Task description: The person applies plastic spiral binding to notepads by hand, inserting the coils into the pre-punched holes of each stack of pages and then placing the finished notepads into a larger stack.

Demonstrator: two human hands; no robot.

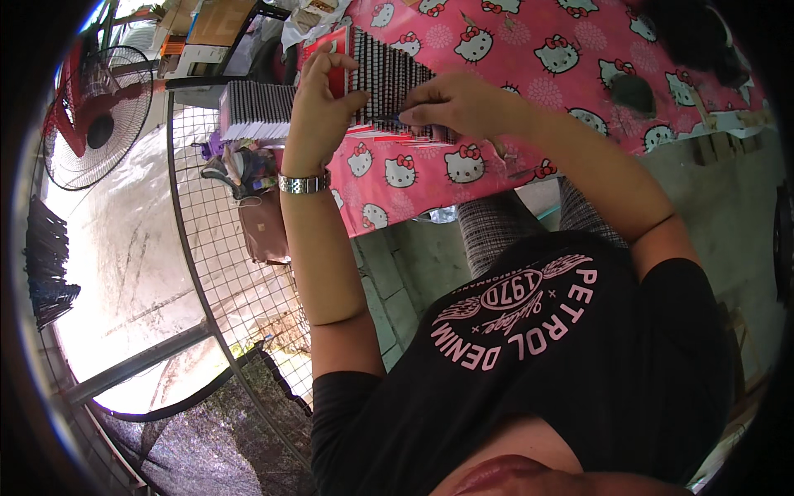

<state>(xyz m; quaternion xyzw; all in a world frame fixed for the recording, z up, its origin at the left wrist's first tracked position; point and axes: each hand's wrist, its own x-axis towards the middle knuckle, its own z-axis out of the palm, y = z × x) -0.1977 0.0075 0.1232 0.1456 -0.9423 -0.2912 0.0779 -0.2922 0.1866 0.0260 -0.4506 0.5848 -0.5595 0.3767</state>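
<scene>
A fanned row of spiral-bound notebooks [382, 78] with dark coils and red covers lies at the table's near left part. My left hand [324, 95], with a metal-band watch on its wrist, grips the row's left side; its fingers curve over a red cover and the thumb rests by the coils. From the right, my right hand [451, 103] reaches over the row's near end with thumb and fingers pinched together at the coils. What that pinch holds is too small to make out. Another stack of spiral-bound notebooks [258, 107] lies left of my left wrist.
Under the notebooks is a pink tablecloth [529, 91] with cartoon cat prints. A dark round object [633, 95] lies at the right. A wire mesh panel [219, 240] stands left, with a brown bag [263, 225] beside it. A red fan [95, 124] is farther left.
</scene>
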